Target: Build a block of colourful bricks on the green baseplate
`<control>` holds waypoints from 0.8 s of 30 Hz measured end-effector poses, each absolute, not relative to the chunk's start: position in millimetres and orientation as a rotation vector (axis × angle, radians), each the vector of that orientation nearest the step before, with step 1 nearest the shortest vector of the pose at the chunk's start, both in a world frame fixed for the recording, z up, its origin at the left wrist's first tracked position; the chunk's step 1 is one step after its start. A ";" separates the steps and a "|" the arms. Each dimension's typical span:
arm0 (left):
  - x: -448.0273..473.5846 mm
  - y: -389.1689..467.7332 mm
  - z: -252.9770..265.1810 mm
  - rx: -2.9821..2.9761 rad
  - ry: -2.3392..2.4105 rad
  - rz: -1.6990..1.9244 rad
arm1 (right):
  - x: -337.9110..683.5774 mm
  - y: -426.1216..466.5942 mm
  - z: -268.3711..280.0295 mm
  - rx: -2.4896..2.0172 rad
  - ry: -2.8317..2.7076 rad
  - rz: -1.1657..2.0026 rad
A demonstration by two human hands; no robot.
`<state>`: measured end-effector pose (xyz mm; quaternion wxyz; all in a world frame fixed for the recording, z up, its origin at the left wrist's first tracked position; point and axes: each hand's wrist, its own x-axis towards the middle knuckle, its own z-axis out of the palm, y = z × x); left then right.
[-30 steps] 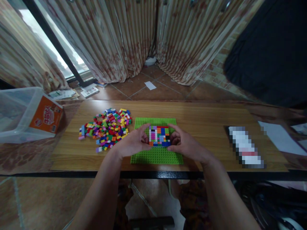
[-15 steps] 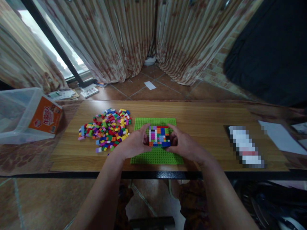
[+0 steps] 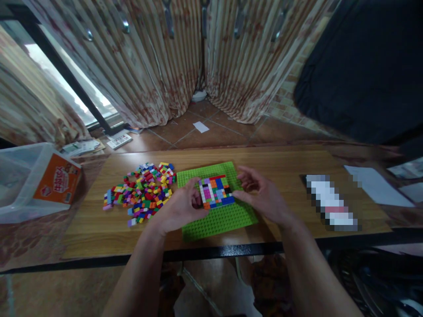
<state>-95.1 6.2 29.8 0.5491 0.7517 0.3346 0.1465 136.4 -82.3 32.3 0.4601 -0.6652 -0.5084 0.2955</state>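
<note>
Head view: your left hand (image 3: 185,203) seems to pinch the left end of the brick block (image 3: 216,192), fingers at its upper corner and thumb at its lower one. Your right hand (image 3: 262,193) is spread, its fingers half curled and off the block; you can't tell whether its thumb touches the right end. The block sits over the middle of the green baseplate (image 3: 220,223), at the centre of the frame; whether its underside is locked onto the studs doesn't show.

As a judgement, an uneven squeeze from your left side could twist the block or pop off edge bricks. Because the baseplate lies askew on a smooth, wood-grained worktop (image 3: 280,165), a sideways push could make it slide. Your left wrist is also near the loose bricks (image 3: 142,193), left of centre, and a careless sweep might scatter them.

You're handling hard, glossy-looking plastic: a flat, roughly rectangular mosaic of small coloured pieces over a thin, studded sheet. At the frame's left edge, the box (image 3: 26,185) is translucent plastic with an orange label.
</note>
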 end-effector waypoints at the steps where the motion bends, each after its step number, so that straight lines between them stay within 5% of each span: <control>1: -95.1 5.9 30.5 1.733 0.765 0.375 | 139.4 -81.2 33.2 -1.619 -1.136 0.682; 4: -94.6 4.2 36.3 1.577 0.676 0.461 | 146.7 -80.0 36.7 -1.509 -0.776 0.702; 12: -91.2 -0.2 48.0 1.432 0.433 0.532 | 127.5 -101.8 58.3 -0.844 -0.755 1.454; 24: -76.1 -4.5 50.6 1.514 0.577 0.588 | 127.4 -94.2 56.9 -0.853 -0.880 1.464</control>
